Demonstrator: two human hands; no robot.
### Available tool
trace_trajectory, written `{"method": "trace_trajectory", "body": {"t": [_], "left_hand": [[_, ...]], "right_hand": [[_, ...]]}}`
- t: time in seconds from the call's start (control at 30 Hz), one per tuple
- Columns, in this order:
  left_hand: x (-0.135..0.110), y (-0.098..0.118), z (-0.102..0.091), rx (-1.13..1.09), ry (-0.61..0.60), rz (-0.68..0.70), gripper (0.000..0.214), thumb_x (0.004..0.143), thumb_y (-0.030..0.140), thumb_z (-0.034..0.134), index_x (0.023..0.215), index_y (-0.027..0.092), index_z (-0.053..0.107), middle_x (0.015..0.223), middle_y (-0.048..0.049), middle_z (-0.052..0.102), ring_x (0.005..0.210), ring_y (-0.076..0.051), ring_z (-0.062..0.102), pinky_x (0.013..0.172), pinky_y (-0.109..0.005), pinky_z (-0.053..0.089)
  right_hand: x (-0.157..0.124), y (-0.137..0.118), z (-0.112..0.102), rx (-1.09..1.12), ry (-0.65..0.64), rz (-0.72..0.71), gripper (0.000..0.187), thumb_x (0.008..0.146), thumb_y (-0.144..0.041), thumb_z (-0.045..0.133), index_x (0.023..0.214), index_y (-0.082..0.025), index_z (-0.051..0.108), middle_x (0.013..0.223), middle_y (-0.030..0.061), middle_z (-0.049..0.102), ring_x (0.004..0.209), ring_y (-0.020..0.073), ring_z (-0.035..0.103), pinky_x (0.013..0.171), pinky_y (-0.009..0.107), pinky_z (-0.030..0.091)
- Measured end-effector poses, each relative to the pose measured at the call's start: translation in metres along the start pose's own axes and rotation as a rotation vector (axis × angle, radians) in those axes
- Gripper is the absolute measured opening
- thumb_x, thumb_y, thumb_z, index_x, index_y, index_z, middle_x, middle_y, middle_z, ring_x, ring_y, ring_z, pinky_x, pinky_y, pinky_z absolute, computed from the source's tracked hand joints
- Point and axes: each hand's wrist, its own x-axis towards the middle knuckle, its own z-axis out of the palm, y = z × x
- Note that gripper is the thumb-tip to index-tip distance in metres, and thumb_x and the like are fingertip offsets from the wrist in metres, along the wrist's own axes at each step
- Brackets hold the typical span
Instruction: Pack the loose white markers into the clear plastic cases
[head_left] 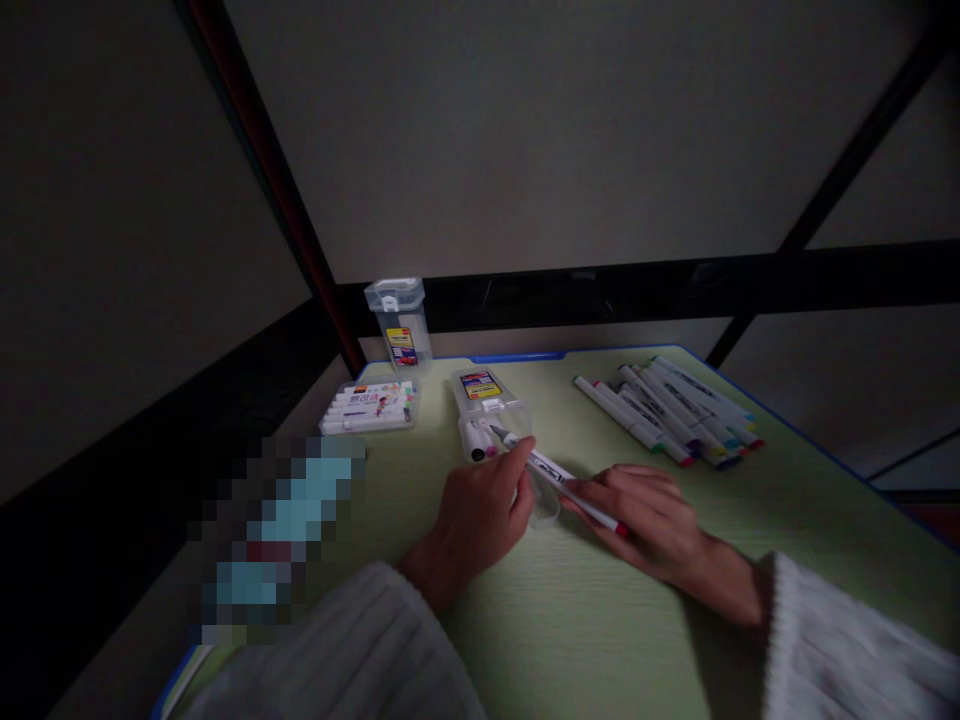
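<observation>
A white marker (551,468) with a red end lies slantwise between my hands, its grey end over the open mouth of a clear plastic box (463,392). My right hand (645,515) is closed around the marker's red-ended part. My left hand (480,515) is closed too, thumb and forefinger at the marker's upper part; its other fingers are curled and partly hidden. The box lies on its side with a yellow label on top, and a few white markers (477,440) show in its mouth. Its clear lid (546,508) hangs open on the table, behind my fingers.
Loose markers (667,405) with coloured ends lie piled at the right. At the back left a clear box (405,325) stands upright, with a flat case of markers (371,407) before it. A pixelated item (300,510) lies at the left edge of the green table (555,620).
</observation>
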Motion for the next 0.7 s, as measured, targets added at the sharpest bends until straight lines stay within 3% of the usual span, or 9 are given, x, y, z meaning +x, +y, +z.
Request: {"method": "trace_trajectory", "body": {"t": [0.4, 0.7], "left_hand": [[0.0022, -0.0039, 0.0018, 0.067, -0.128, -0.086, 0.030, 0.081, 0.018, 0.042, 0.108, 0.016, 0.055, 0.075, -0.0046, 0.069, 0.055, -0.013, 0.062, 0.054, -0.023, 0.050], [0.0008, -0.0063, 0.0025, 0.016, -0.040, -0.043, 0.026, 0.080, 0.017, 0.042, 0.100, 0.015, 0.057, 0.078, -0.0045, 0.068, 0.056, -0.013, 0.062, 0.055, -0.024, 0.050]], "right_hand": [[-0.0034, 0.0010, 0.0057, 0.029, -0.095, 0.173, 0.012, 0.086, -0.020, 0.044, 0.094, -0.015, 0.052, 0.069, 0.0030, 0.061, 0.055, 0.0122, 0.054, 0.051, 0.024, 0.041], [-0.0033, 0.0000, 0.0075, 0.109, -0.210, 0.284, 0.022, 0.087, -0.020, 0.039, 0.106, -0.015, 0.050, 0.084, 0.0052, 0.064, 0.069, 0.0136, 0.060, 0.059, 0.024, 0.045]]}}
